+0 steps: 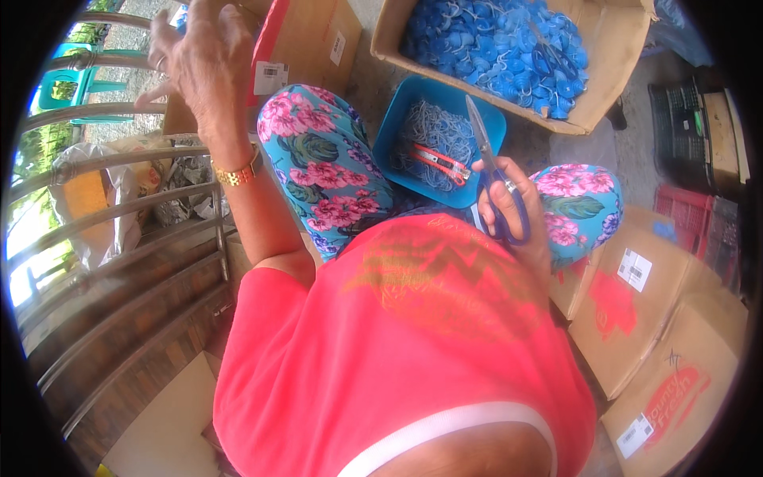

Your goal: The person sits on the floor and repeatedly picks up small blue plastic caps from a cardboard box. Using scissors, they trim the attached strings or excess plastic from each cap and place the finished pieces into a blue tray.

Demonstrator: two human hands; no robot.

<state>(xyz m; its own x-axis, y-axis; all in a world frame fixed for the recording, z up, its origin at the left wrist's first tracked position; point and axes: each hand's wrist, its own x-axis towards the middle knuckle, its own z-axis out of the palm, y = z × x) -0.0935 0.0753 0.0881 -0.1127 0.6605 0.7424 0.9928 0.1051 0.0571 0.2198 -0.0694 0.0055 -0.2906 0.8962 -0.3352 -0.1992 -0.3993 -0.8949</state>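
Note:
My left hand (205, 67) is raised at the upper left, fingers spread, beside a tall cardboard box with a red edge (306, 52). A small bit of blue shows past its fingers, too hidden to name. In my right hand (536, 219), close to my lap, is a pair of scissors (482, 135) with dark blue handles. Their blades point up and away. Just beyond lies a blue plastic basin (387, 131) holding tangled pale string (435, 127) and a red box cutter (439, 163).
A large open carton (604, 103) at the far right holds many blue plastic pieces (493, 48), with another pair of scissors (548, 57) on top. Metal railings (87, 230) run along the left. Cardboard boxes (628, 310) and a black crate (679, 135) stand at the right.

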